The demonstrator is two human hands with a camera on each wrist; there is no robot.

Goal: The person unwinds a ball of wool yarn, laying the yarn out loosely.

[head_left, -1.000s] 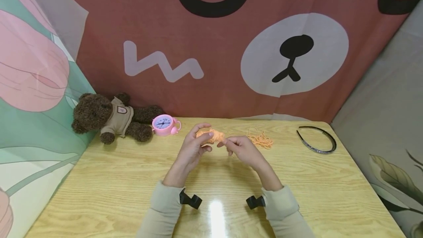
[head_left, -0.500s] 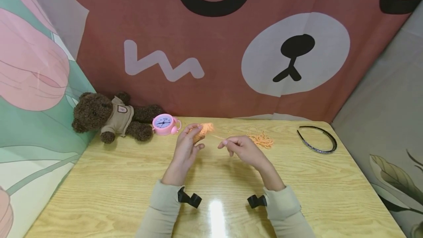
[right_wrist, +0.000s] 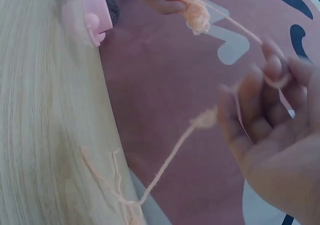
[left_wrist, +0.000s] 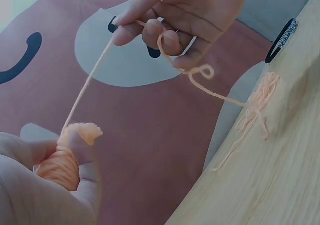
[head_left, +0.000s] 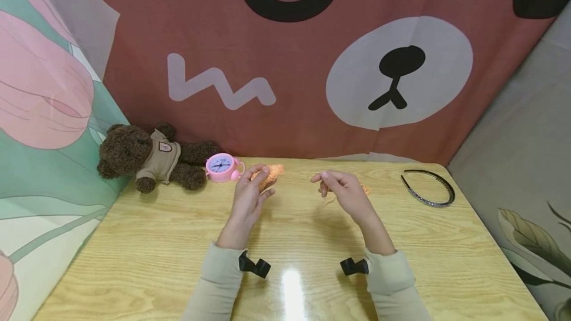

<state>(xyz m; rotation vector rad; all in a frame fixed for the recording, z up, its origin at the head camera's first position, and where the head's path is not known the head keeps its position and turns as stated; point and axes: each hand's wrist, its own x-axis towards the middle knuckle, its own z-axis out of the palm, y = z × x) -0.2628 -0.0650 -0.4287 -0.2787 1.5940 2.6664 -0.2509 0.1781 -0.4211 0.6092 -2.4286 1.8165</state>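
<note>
Yarn bundle (left_wrist: 59,169): orange, wound into a compact shape with a short tuft at its tip, raised above the desk (head_left: 285,227) near its far edge, to the left of centre.
Left grip (head_left: 248,194): grasping the bundle, my thumb on one side and my fingers curled round the other.
Right grip (head_left: 347,194): well apart from the bundle, pinching the strand between thumb and forefinger; the right wrist view is blurred, so I can't be sure how the other fingers hold it.
Strand (left_wrist: 87,89): running straight from the bundle up to my right grip, then slack below it with a small loop.
Loose yarn (left_wrist: 261,99): a tangled pile on the desk, partly hidden behind my right grip from the head view.
Clock (head_left: 220,166): pink, just beyond my left grip, at the feet of the bear.
Bear (head_left: 161,162): brown, wearing a beige shirt, lying with its head to the left.
Headband (head_left: 433,204): black and glittery, far right on the desk.
</note>
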